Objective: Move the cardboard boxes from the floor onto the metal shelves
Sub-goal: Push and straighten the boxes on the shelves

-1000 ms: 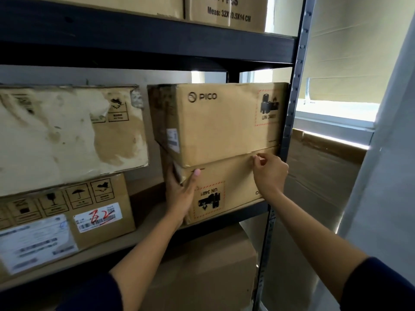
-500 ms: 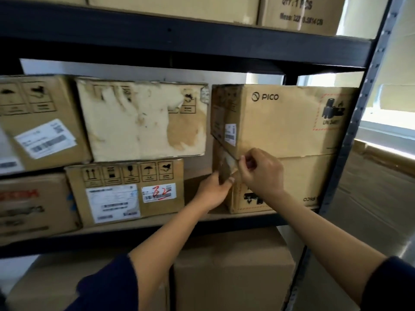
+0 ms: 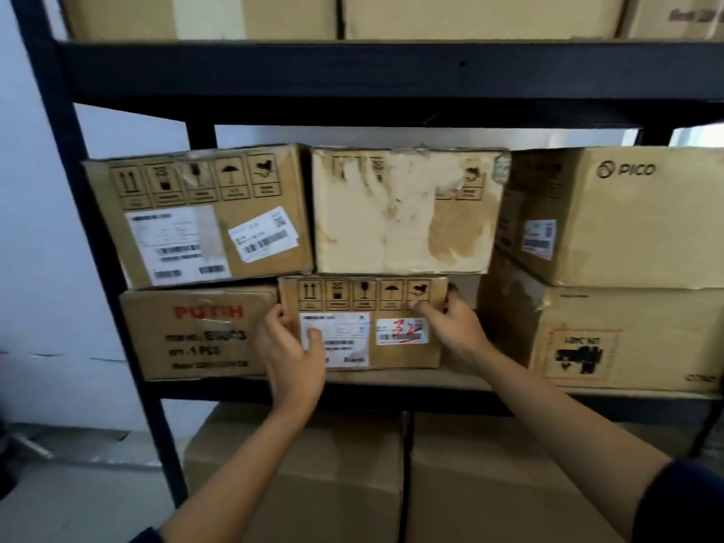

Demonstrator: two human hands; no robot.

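Head view: both hands hold a small labelled cardboard box (image 3: 364,321) on the middle metal shelf (image 3: 391,380). The left hand (image 3: 292,350) curls round its left edge, the right hand (image 3: 456,327) round its right edge. A torn pale box (image 3: 403,209) rests on top; more boxes (image 3: 611,276) flank it.

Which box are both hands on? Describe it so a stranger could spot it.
Look at the black metal shelf, middle level, bottom row. It is the small centre box, under the torn whitish box and right of the PUTIH box. Only it has a red scrawled "32" on its barcode label.
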